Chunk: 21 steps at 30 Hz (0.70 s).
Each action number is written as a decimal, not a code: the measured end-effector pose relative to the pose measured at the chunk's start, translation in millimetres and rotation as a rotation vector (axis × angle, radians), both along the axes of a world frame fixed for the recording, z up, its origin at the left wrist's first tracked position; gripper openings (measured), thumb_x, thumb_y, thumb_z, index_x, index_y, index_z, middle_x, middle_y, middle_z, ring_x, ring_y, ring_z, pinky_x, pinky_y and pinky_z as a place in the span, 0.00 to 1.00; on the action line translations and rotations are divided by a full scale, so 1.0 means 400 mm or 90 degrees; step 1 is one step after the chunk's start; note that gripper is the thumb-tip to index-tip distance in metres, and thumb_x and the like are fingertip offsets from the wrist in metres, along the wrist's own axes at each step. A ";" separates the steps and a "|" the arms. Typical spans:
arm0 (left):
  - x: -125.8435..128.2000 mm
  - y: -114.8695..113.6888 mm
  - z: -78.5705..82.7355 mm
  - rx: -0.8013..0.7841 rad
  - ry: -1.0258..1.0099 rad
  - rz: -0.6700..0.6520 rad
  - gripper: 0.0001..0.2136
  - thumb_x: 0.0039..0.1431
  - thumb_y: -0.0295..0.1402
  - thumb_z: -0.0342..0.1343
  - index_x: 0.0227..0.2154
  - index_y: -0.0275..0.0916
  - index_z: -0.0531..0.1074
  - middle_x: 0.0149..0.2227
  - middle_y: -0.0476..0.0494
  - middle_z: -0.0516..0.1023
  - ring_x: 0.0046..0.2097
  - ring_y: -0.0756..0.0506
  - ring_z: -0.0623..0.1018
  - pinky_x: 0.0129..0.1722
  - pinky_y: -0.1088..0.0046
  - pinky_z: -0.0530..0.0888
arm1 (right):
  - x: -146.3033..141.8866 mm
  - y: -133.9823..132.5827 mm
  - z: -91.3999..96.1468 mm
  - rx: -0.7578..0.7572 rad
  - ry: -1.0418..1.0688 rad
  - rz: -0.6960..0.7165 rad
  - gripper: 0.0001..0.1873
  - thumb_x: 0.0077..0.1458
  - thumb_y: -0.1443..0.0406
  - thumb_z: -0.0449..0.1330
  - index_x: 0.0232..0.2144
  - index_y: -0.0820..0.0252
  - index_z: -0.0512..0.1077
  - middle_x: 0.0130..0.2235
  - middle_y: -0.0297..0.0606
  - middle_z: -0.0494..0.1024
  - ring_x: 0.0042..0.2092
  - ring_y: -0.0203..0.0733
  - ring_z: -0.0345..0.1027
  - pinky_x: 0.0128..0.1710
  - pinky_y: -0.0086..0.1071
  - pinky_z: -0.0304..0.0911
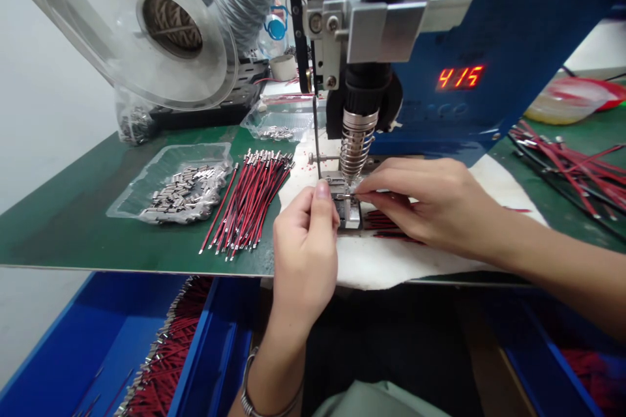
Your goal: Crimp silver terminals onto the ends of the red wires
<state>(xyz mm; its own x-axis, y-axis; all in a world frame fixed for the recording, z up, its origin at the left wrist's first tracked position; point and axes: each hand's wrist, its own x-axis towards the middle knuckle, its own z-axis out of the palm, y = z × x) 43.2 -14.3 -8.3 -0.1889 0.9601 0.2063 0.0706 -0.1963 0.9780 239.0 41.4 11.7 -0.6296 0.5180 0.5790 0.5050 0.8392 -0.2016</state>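
My left hand (pixel 308 241) is closed at the left side of a small metal fixture (pixel 348 212), thumb pressed against the bent fingers. Whatever lies in that grip is hidden. From the right, my right hand (pixel 425 199) pinches with thumb and forefinger at the fixture's top; the small piece between the fingertips is too small to make out. Directly above the fixture is the spring-wrapped head (pixel 358 137) of a soldering machine, with a thin feed tube (pixel 316 133) beside it. Red and black wires (pixel 386 225) lie partly under my right hand on a white cloth (pixel 391 264).
A clear tray (pixel 127 202) of small metal connectors stands left, beside a bundle of red-black wires (pixel 249 202). Another tray (pixel 254 118) sits behind. The blue machine body (pixel 489 6) displays 415. More wires (pixel 577 163) lie right. Blue bins (pixel 63 345) stand below the green tabletop (pixel 73 234).
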 end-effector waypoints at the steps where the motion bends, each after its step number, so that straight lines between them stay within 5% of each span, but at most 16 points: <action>1: -0.001 0.000 -0.001 -0.001 -0.001 -0.001 0.25 0.78 0.46 0.56 0.24 0.40 0.65 0.22 0.52 0.62 0.24 0.51 0.58 0.25 0.72 0.59 | -0.001 -0.001 -0.001 0.002 0.004 -0.001 0.12 0.71 0.69 0.58 0.42 0.53 0.82 0.40 0.40 0.88 0.38 0.47 0.83 0.36 0.37 0.73; 21: -0.003 0.001 -0.002 0.000 -0.035 -0.011 0.20 0.77 0.42 0.59 0.27 0.40 0.68 0.22 0.54 0.61 0.24 0.52 0.57 0.25 0.75 0.59 | -0.007 -0.004 -0.002 0.050 0.041 0.035 0.12 0.70 0.74 0.59 0.43 0.56 0.82 0.38 0.38 0.87 0.36 0.43 0.82 0.35 0.34 0.72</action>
